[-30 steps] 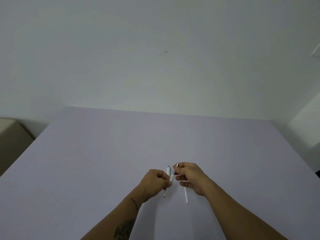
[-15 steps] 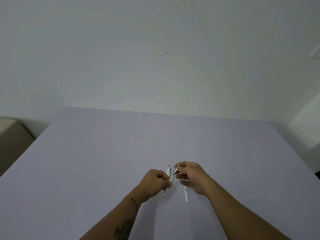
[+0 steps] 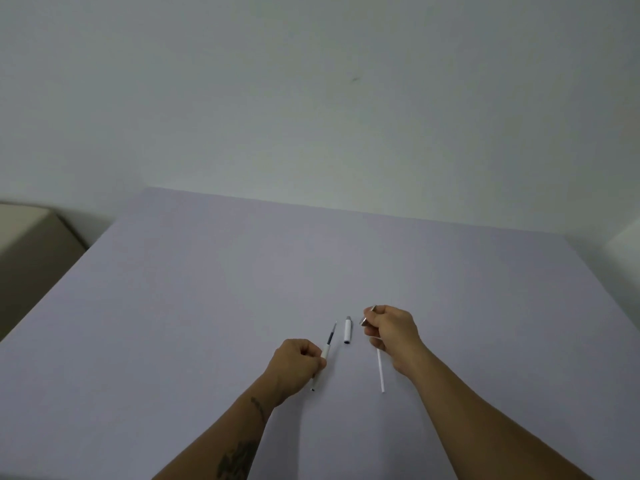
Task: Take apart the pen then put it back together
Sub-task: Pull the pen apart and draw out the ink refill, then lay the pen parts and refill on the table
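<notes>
My left hand [image 3: 298, 363] grips the white pen barrel [image 3: 325, 351], from whose top the dark refill [image 3: 331, 336] sticks out with its thin tip pointing away from me. A short white cap piece [image 3: 347, 330] lies on the table between my hands. My right hand [image 3: 393, 332] is closed on the small silver cone tip [image 3: 364, 321], held just above the table. A thin white tube [image 3: 380, 370] lies on the table under my right wrist, partly hidden by the hand.
The work surface is a pale lilac table [image 3: 207, 306] against a plain wall. A beige box [image 3: 31, 244] stands beyond the table's left edge, and a white object [image 3: 623, 244] sits past the right far corner.
My hands have pulled apart. The silver tip has come off the barrel and gone right with my right hand, which bares the refill. The white cap piece now lies between them.
</notes>
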`<state>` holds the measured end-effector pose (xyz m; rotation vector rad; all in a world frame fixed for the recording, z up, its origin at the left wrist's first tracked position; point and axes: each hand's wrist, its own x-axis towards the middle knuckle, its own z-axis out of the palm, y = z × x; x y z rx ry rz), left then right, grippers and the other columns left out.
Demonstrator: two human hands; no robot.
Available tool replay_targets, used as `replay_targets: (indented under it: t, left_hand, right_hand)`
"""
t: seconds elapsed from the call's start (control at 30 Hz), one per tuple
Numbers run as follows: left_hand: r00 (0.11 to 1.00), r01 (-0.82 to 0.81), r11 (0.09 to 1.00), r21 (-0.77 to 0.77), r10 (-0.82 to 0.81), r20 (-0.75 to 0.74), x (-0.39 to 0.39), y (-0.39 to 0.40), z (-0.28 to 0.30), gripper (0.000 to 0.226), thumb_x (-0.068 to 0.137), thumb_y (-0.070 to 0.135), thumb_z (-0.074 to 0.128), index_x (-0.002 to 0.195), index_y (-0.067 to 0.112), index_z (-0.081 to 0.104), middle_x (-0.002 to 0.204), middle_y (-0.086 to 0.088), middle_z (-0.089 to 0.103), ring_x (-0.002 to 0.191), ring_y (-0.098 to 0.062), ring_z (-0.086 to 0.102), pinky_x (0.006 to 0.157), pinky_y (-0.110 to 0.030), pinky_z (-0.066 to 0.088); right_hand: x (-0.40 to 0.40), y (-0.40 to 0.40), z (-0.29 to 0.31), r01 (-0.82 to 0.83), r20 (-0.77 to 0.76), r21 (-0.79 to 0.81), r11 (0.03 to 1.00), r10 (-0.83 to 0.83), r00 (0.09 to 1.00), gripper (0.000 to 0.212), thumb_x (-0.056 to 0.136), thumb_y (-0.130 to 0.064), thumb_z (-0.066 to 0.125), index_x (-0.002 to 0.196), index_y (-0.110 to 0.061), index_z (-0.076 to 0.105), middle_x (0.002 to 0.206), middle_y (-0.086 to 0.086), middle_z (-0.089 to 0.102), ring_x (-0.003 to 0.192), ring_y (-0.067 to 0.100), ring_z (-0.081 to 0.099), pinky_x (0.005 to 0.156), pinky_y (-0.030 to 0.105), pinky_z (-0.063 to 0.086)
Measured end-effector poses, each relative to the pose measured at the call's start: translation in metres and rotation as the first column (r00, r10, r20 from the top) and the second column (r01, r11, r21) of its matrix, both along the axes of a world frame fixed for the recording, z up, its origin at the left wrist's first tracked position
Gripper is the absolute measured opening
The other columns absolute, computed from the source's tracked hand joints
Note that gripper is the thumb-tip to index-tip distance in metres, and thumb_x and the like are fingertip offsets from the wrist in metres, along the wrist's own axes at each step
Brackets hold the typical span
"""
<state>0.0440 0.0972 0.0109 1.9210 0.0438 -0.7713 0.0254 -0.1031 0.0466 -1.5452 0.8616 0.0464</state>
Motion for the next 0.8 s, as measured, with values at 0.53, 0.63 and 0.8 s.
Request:
replay_targets:
  t: [0.53, 0.63, 0.8]
  left_hand:
    - [0.997, -0.059, 0.997, 0.053, 0.062, -0.045, 0.010, -0.007, -0.039, 0.012, 0.082, 0.015, 0.068, 0.070, 0.019, 0.068, 0.069, 0.002, 0.064, 0.064, -0.015, 0.055, 0.067, -0.029, 0.050]
    - [0.997, -0.064, 0.997, 0.053, 0.066, -0.045, 0.010, -0.011, -0.043, 0.012, 0.082, 0.015, 0.068, 0.070, 0.018, 0.068, 0.067, 0.003, 0.063, 0.062, -0.015, 0.053, 0.066, -0.029, 0.049]
    - [0.995, -0.077, 0.996, 0.041, 0.079, -0.063, 0.010, -0.014, -0.044, 0.016, 0.082, 0.014, 0.068, 0.068, 0.019, 0.066, 0.066, 0.003, 0.061, 0.061, -0.015, 0.052, 0.066, -0.029, 0.047]
  right_hand:
    - [0.019, 0.013, -0.052, -0.516, -0.459, -0.544, 0.661, 0.281, 0.843, 0.015, 0.075, -0.015, 0.056, 0.066, -0.018, 0.044, 0.076, 0.004, 0.053, 0.066, 0.027, 0.052, 0.056, 0.028, 0.037]
    - [0.021, 0.012, -0.058, -0.520, -0.467, -0.555, 0.650, 0.274, 0.841, 0.018, 0.076, -0.016, 0.058, 0.068, -0.017, 0.042, 0.082, 0.006, 0.054, 0.068, 0.028, 0.051, 0.058, 0.029, 0.038]
    - [0.025, 0.012, -0.061, -0.506, -0.445, -0.557, 0.658, 0.278, 0.851, 0.011, 0.079, -0.016, 0.060, 0.079, -0.012, 0.049, 0.089, 0.010, 0.059, 0.073, 0.029, 0.055, 0.060, 0.030, 0.041]
